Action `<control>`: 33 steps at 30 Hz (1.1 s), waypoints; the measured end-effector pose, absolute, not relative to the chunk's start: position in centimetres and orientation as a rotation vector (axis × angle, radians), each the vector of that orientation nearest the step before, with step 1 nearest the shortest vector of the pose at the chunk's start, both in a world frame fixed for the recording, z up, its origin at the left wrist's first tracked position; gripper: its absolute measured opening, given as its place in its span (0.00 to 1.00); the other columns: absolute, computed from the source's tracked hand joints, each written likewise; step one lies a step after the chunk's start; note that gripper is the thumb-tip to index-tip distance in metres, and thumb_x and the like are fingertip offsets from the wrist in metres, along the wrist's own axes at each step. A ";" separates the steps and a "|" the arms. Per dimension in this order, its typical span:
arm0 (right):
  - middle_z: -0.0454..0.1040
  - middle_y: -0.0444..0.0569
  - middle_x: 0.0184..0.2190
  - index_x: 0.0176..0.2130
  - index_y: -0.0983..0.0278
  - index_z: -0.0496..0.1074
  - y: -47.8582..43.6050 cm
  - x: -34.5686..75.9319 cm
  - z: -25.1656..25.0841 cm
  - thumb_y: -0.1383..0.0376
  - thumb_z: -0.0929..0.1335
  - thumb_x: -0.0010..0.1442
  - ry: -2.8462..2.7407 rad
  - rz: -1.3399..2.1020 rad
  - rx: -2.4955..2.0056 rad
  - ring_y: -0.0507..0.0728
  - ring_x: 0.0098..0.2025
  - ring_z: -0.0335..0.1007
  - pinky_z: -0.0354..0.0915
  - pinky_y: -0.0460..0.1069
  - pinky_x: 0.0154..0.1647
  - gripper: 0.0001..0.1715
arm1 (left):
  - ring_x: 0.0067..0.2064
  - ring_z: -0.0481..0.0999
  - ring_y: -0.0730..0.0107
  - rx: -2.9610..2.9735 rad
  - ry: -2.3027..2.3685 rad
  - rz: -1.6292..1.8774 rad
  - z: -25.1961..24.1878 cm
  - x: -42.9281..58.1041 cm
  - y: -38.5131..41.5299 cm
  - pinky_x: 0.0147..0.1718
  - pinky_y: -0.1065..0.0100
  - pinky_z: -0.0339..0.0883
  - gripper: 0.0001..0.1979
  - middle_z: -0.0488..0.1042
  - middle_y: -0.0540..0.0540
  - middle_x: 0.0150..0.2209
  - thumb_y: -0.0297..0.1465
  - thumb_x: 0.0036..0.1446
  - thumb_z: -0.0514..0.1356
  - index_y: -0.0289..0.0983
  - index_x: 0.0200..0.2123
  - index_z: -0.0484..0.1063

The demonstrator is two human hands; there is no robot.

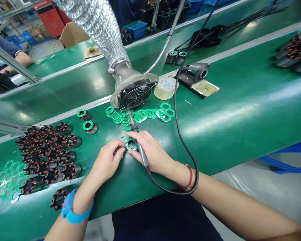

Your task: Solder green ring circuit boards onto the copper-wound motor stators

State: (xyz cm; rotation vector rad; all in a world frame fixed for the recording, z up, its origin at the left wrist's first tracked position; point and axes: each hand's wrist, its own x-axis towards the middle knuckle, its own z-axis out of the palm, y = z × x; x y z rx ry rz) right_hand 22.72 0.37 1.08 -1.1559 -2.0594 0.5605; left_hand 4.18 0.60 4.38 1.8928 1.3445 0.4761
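Note:
My right hand [153,150] has a soldering iron [142,154] between thumb and fingers, its tip pointing away over the ring boards. The same hand's thumb and fingertips rest around a motor stator topped with a green ring-shaped circuit board [131,144]. At that stator's left edge, my left hand [107,160] is closed in a pinch; whatever lies between its fingertips is too small to make out. Loose green ring boards [142,115] are heaped just beyond. Two stators with boards on top, the nearer one [90,127] and one behind it, stand to the left.
Several bare wound stators [51,150] stand in rows at left, beside more ring boards [8,180]. A fume extractor [135,95] hangs over the bench. Behind are a tape roll [166,88] and an iron stand [199,80]. The iron's black cable [179,130] loops over my right wrist.

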 end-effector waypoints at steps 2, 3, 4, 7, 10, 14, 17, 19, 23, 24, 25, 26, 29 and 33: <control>0.69 0.55 0.44 0.56 0.64 0.57 0.1 22.5 0.8 0.66 0.68 0.59 -2.073 0.510 -1.159 0.62 0.43 0.63 0.66 0.61 0.45 0.28 | 0.32 0.71 0.72 1.690 1.257 0.499 4.2 4.0 0.6 0.34 0.68 0.66 0.05 0.69 0.50 0.31 0.29 0.60 0.50 0.38 0.37 0.65; 0.69 0.55 0.44 0.57 0.65 0.56 0.1 22.5 0.7 0.65 0.67 0.59 -2.076 0.496 -1.163 0.63 0.43 0.63 0.65 0.61 0.46 0.28 | 0.32 0.71 0.73 1.612 1.216 0.506 4.1 3.9 0.7 0.34 0.69 0.66 0.06 0.70 0.50 0.32 0.28 0.59 0.51 0.38 0.40 0.64; 0.69 0.56 0.44 0.57 0.65 0.56 0.0 22.4 0.5 0.64 0.67 0.60 -2.073 0.485 -1.171 0.63 0.43 0.63 0.65 0.62 0.46 0.28 | 0.33 0.72 0.73 1.556 1.186 0.517 4.0 3.9 0.7 0.35 0.69 0.67 0.07 0.70 0.49 0.33 0.28 0.58 0.53 0.38 0.41 0.64; 0.70 0.57 0.44 0.57 0.65 0.56 0.0 22.4 0.3 0.63 0.67 0.60 -2.064 0.479 -1.182 0.64 0.43 0.64 0.65 0.61 0.45 0.29 | 0.30 0.72 0.73 1.433 1.176 0.552 3.7 4.0 0.9 0.32 0.70 0.66 0.06 0.70 0.50 0.29 0.29 0.56 0.56 0.36 0.38 0.65; 0.69 0.58 0.50 0.59 0.63 0.54 -0.1 22.5 0.4 0.64 0.67 0.59 -2.067 0.480 -1.121 0.64 0.47 0.63 0.64 0.63 0.48 0.31 | 0.25 0.67 0.76 1.370 1.249 0.622 3.6 4.6 1.2 0.26 0.73 0.62 0.06 0.67 0.53 0.22 0.32 0.56 0.57 0.35 0.32 0.66; 0.64 0.55 0.58 0.60 0.60 0.51 -0.5 22.7 0.8 0.67 0.64 0.61 -2.122 0.427 -0.875 0.63 0.58 0.58 0.59 0.63 0.53 0.30 | 0.27 0.65 0.78 1.410 1.250 0.701 3.4 5.5 1.5 0.28 0.74 0.60 0.07 0.67 0.53 0.25 0.32 0.53 0.59 0.35 0.28 0.66; 0.70 0.53 0.52 0.58 0.60 0.55 -0.8 22.8 1.0 0.69 0.61 0.62 -2.194 0.334 -0.835 0.62 0.58 0.58 0.58 0.62 0.53 0.26 | 0.28 0.66 0.77 1.351 1.218 0.725 3.4 5.7 1.6 0.29 0.74 0.60 0.06 0.68 0.53 0.25 0.31 0.50 0.60 0.35 0.27 0.65; 0.73 0.53 0.46 0.57 0.61 0.58 -0.8 22.8 1.0 0.70 0.61 0.61 -2.171 0.302 -0.919 0.62 0.55 0.62 0.59 0.61 0.51 0.24 | 0.25 0.65 0.78 1.287 1.233 0.702 3.5 5.6 1.6 0.27 0.74 0.59 0.07 0.66 0.54 0.23 0.32 0.50 0.59 0.35 0.27 0.65; 0.76 0.50 0.37 0.52 0.63 0.62 -0.7 22.8 1.1 0.72 0.62 0.60 -2.075 0.365 -0.948 0.59 0.40 0.68 0.63 0.57 0.44 0.20 | 0.24 0.63 0.78 1.263 1.280 0.692 3.4 5.5 1.6 0.24 0.74 0.56 0.08 0.64 0.54 0.22 0.34 0.53 0.56 0.35 0.28 0.65; 0.76 0.49 0.37 0.51 0.63 0.62 -0.7 22.8 1.2 0.73 0.62 0.60 -2.050 0.384 -0.928 0.57 0.38 0.69 0.63 0.57 0.44 0.19 | 0.24 0.63 0.77 1.290 1.306 0.701 3.2 5.5 1.6 0.24 0.74 0.56 0.07 0.64 0.54 0.22 0.34 0.54 0.56 0.36 0.28 0.64; 0.77 0.48 0.37 0.51 0.63 0.62 -0.7 22.8 1.3 0.73 0.62 0.61 -2.021 0.403 -0.914 0.56 0.38 0.70 0.63 0.57 0.46 0.18 | 0.24 0.62 0.77 1.325 1.336 0.707 3.1 5.5 1.6 0.25 0.73 0.56 0.07 0.63 0.54 0.22 0.34 0.54 0.55 0.36 0.28 0.64; 0.77 0.48 0.36 0.52 0.63 0.62 -0.6 22.9 1.5 0.73 0.62 0.62 -1.983 0.424 -0.915 0.56 0.38 0.71 0.63 0.56 0.47 0.18 | 0.25 0.62 0.77 1.361 1.367 0.708 3.0 5.5 1.6 0.25 0.73 0.56 0.07 0.63 0.55 0.22 0.34 0.55 0.55 0.36 0.28 0.64; 0.78 0.47 0.36 0.53 0.62 0.63 -0.7 23.4 1.7 0.69 0.63 0.64 -1.841 0.498 -0.986 0.55 0.38 0.73 0.65 0.55 0.45 0.17 | 0.26 0.63 0.76 1.441 1.445 0.689 2.6 5.6 1.5 0.27 0.72 0.56 0.06 0.63 0.55 0.23 0.33 0.56 0.54 0.37 0.29 0.63; 0.77 0.48 0.39 0.48 0.60 0.68 -1.2 24.5 1.2 0.63 0.64 0.64 -1.609 0.625 -1.024 0.56 0.38 0.75 0.69 0.52 0.39 0.12 | 0.26 0.65 0.74 1.495 1.518 0.671 2.5 5.8 1.4 0.27 0.71 0.56 0.07 0.64 0.54 0.24 0.33 0.57 0.52 0.38 0.29 0.61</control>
